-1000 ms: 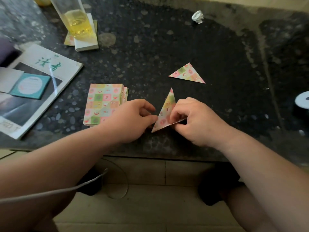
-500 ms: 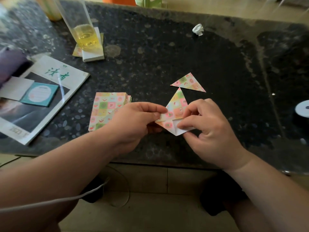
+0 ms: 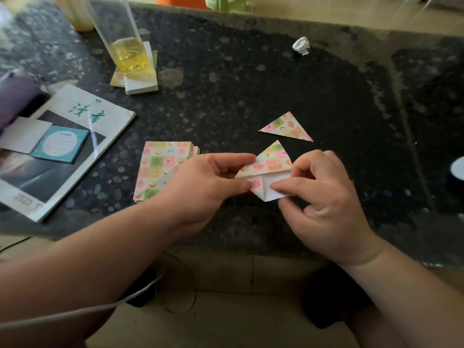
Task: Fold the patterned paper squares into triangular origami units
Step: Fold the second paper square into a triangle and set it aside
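The dark speckled stone tabletop [image 3: 251, 84] is polished and carries pale reflections. The half-folded pastel checked paper piece [image 3: 272, 162] is thin matt paper, printed on one face and plain white on the other. The stack of pastel checked paper squares [image 3: 160, 162] and the flat folded paper triangle [image 3: 286, 128] share that finish. The white-and-grey magazine [image 3: 82, 121] has a glossy cover. The tall clear tumbler [image 3: 130, 56] is smooth and transparent.

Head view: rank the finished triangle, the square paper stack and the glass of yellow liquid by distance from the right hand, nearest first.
1. Finished triangle, just beyond the right hand, which pinches the half-folded paper.
2. Paper stack, across to the left.
3. Glass, far back left.
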The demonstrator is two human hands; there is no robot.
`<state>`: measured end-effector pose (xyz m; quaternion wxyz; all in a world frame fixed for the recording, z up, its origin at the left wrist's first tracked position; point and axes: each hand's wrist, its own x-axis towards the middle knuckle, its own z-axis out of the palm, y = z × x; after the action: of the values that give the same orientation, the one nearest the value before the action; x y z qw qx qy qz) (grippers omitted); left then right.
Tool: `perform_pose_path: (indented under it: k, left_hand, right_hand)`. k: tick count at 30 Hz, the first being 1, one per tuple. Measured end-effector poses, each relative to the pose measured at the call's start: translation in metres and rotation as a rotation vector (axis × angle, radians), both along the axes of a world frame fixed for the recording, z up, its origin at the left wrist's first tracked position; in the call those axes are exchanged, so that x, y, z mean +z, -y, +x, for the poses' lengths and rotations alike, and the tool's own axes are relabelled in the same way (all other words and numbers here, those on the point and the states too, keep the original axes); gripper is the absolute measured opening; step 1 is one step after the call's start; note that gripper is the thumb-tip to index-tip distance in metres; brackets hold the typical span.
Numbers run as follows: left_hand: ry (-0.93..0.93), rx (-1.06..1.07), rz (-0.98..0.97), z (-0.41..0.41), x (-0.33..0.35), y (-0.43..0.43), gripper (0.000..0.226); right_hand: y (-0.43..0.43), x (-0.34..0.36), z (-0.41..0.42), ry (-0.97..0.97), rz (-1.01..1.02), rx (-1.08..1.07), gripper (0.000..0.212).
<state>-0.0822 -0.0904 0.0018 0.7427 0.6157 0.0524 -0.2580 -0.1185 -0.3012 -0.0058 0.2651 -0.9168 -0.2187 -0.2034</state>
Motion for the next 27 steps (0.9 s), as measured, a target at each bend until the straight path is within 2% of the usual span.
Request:
perform_pose_path:
  k: [4,8,10,17,22,25,27]
  left_hand:
    - [0.064,0.013,0.136,0.000,-0.001,-0.001,0.033]
    - [0.251,-0.043,0.531,0.001,-0.004,-0.005,0.024]
    - [0.301,-0.066,0.636,0.001,0.000,-0.005,0.023]
    - [0.086,-0.037,0.536,0.006,0.003,-0.006,0.019]
    - [0.179,-0.157,0.716,0.006,-0.004,-0.007,0.016]
    - [0.220,-0.219,0.677,0.003,-0.012,-0.004,0.013]
    - [0.231,-0.283,0.704,0.003,-0.013,-0.004,0.018]
  right_hand:
    - [0.001,-0.002,0.002,0.015,0.004,-0.021,0.015]
    - [0.003,-0.004,0.002,0.031,0.007,-0.016,0.013]
    - [0.002,-0.005,0.002,0.020,-0.008,0.004,0.010]
    - [0.003,-0.014,0.001,-0.049,-0.040,0.124,0.006]
    - [0.001,-0.021,0.001,-0.155,-0.032,0.194,0.005]
    - [-0.002,-0.025,-0.002,-0.263,-0.002,0.194,0.013]
    - [-0.004,-0.028,-0.003,-0.321,0.012,0.167,0.016]
